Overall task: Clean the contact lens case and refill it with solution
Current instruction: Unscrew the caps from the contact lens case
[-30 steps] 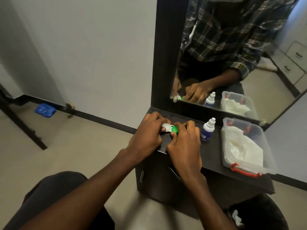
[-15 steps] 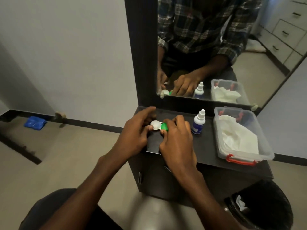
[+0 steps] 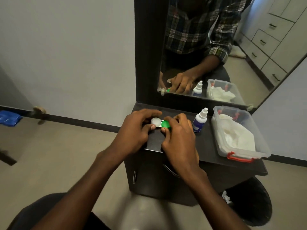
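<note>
hands (image 3: 136,130): 2 | lens case (image 3: 160,123): 1 | solution bottle (image 3: 199,121): 1 | plastic box (image 3: 239,131): 1 | mirror (image 3: 216,47): 1

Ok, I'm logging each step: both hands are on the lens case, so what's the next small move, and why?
Probably unscrew a cap: the left hand grips the white cap, the right hand the green cap, and both look still on.

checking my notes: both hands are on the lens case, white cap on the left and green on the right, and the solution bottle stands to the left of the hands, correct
Not quite: the solution bottle stands to the right of the hands, between them and the clear plastic box. The head view shows it. The rest holds: the left hand and right hand are both on the lens case, white cap on the left and green cap on the right.
</note>
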